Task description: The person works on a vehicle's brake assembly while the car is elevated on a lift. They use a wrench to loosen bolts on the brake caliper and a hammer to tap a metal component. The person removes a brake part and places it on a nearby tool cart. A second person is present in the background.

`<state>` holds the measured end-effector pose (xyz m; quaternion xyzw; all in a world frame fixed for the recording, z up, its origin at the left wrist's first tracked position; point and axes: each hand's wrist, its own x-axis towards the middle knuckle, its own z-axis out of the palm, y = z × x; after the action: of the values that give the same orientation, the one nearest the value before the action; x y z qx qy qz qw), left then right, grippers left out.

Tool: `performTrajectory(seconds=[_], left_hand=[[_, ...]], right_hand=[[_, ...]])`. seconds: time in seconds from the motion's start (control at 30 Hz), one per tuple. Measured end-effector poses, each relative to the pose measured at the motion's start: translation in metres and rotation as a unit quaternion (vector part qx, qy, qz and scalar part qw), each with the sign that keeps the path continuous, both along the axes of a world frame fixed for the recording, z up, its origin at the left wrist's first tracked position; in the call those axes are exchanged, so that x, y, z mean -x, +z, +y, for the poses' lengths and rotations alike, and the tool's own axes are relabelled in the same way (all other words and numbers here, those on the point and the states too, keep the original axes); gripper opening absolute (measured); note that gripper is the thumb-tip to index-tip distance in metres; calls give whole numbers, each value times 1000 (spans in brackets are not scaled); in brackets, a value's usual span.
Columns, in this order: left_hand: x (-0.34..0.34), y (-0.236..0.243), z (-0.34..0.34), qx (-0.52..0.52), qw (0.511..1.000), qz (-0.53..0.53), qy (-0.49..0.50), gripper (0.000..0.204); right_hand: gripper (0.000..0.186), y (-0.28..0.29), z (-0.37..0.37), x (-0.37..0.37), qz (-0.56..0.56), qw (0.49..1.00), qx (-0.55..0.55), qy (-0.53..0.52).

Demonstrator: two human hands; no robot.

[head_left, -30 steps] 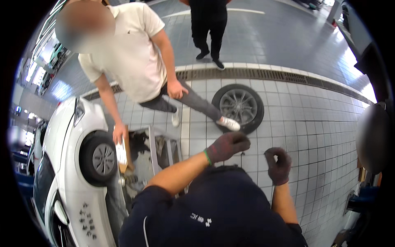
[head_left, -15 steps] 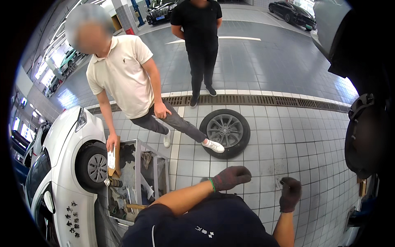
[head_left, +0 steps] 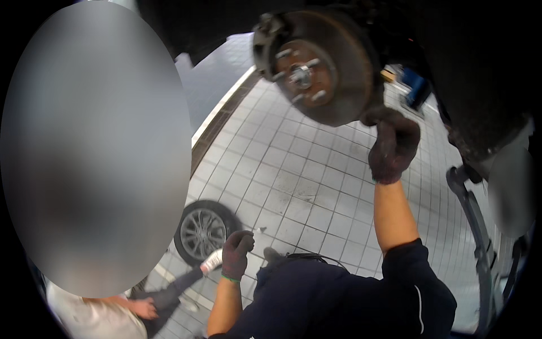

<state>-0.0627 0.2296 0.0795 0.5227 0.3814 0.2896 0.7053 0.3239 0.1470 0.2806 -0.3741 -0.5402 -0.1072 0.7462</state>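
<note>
A brake disc [head_left: 344, 68] with a rusty hub and several wheel studs hangs at the top, and its caliper [head_left: 270, 45] sits on the left side. My right hand [head_left: 394, 146], in a dark glove, is raised to the disc's lower right edge. Its fingers are curled in, and whatever they grip is hidden. Lower down, my left hand [head_left: 237, 257], gloved too, is closed. A small pale and dark thing [head_left: 259, 230] shows just beside its fingertips, too small to name; I cannot tell whether the hand holds it.
A wheel with its tyre [head_left: 204, 233] lies flat on the tiled floor at lower left. Close on the left a person [head_left: 96, 311] in a light shirt stands with one shoe by the tyre. A floor drain [head_left: 217, 127] runs behind. Dark car underbody parts [head_left: 474, 107] hang at upper right.
My view has swung toward the raised car, bringing the brake disc into sight. My right hand has risen to the disc's edge. The person in the light shirt now appears much closer.
</note>
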Motion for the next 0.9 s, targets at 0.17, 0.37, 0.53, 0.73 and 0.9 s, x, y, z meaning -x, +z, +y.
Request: performTrajectory(seconds=[0.17,0.37,0.53,0.73,0.9], left_hand=[[-62,47,60,-52,994,45,-79,27],[-113,81,93,-112,981,53,-150,25],[-143,87,72,-106,983,71,-132,24],[-166,72,38,-101,988,90,-76,25],[-187,77,16,-109,987,97,-71,25]], right_hand=[[17,32,-14,-58,74,970,-101,-206],[20,11,-2,-108,201,963,39,-174],[22,-3,7,-108,47,939,116,-321],[12,-8,12,-130,-90,941,49,-321],[10,-6,9,-138,-64,963,73,-251]])
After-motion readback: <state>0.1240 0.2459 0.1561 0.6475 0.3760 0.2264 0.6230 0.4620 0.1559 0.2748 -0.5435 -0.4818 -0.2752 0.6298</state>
